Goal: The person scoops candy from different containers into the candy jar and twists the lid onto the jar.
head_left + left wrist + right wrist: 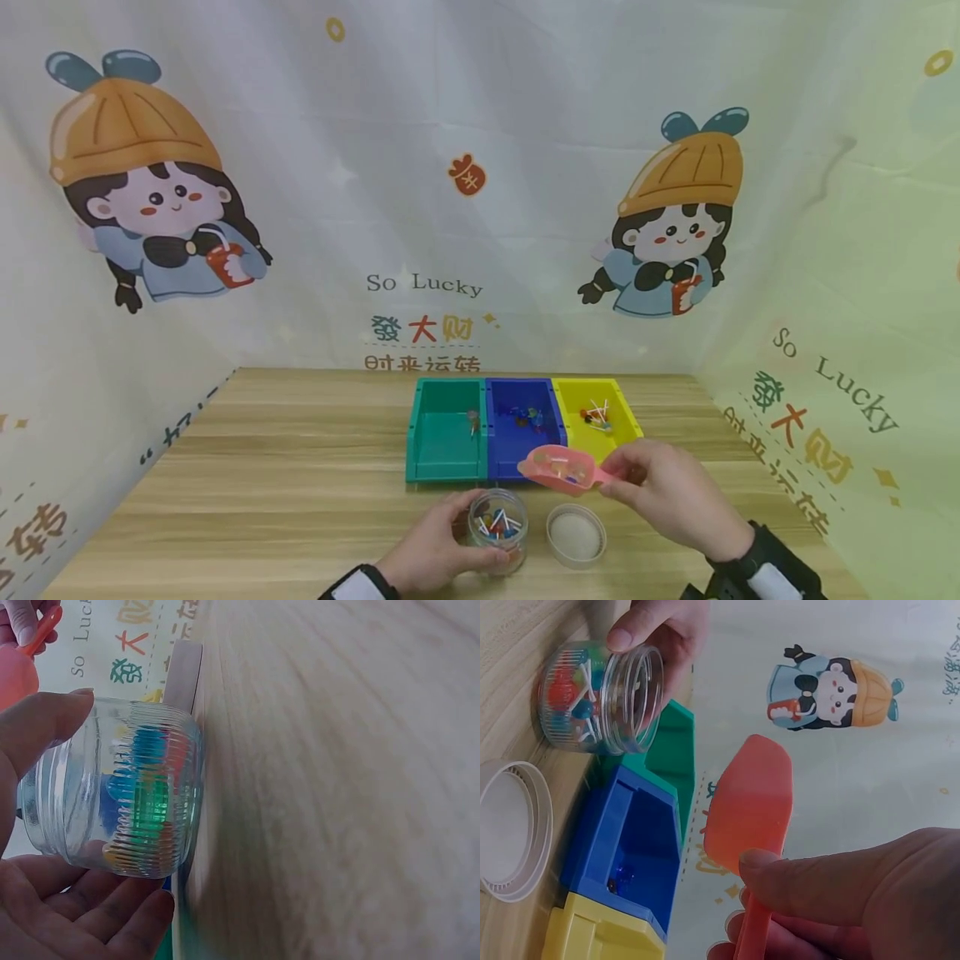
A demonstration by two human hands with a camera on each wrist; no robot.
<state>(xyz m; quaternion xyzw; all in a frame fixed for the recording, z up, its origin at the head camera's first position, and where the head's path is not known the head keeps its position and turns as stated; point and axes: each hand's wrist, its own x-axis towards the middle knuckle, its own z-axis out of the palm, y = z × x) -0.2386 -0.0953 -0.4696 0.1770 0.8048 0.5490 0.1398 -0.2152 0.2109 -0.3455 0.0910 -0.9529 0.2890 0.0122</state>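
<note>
- Jar (pixel 79 787): transparent and glossy, glass or clear plastic, which of them cannot be told; smooth at the shoulder, finely ribbed on the lower wall.
- Scoop (pixel 754 795): pink-orange plastic, smooth, slightly translucent, with a soft sheen.
- Lollipops (pixel 562 690) in the jar: shiny coloured heads, smooth white sticks that look like plastic or paper.
- Lid (pixel 506 825): pale plastic, smooth, with small ridges inside the rim.
- Green bin (pixel 446 433), blue bin (pixel 585 840) and yellow bin (pixel 604 934): moulded opaque plastic, smooth, low sheen.
- Tabletop (pixel 322 787): wood or wood-look, streaky grain, smooth, mostly matt.
- Backdrop (pixel 420 100): printed cloth, matt, softly creased.
</note>
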